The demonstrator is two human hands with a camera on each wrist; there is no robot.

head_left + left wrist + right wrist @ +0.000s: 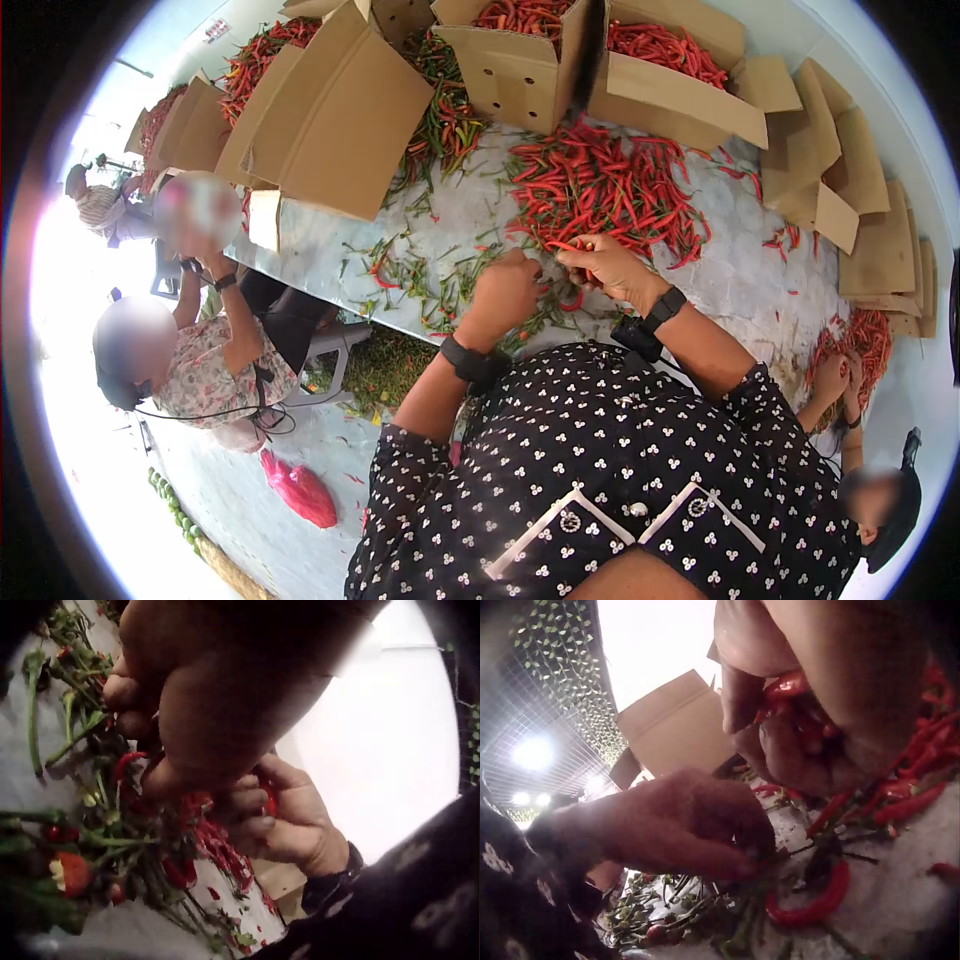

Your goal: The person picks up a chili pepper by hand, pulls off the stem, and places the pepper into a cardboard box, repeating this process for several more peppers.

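Note:
My right hand (615, 270) curls around several red chillies (787, 686), seen between its thumb and fingers in the right wrist view; one chilli sticks out past the fingertips in the head view. Just to the left, my left hand (503, 295) has bent fingers, low over loose green stems (440, 295). Its fingertips are right at a thin green stem (799, 851) in the right wrist view; I cannot tell whether they pinch it. A curved red chilli (814, 904) lies below both hands. Beyond them is a big heap of red chillies (600, 190).
Cardboard boxes (520, 75) of chillies line the table's far side. Green and red chillies spill out beside the large left box (340, 115). At the left sits a person in a floral top (235, 365); at the right another handles a smaller chilli heap (870, 345). A pink bag (298, 490) lies lower left.

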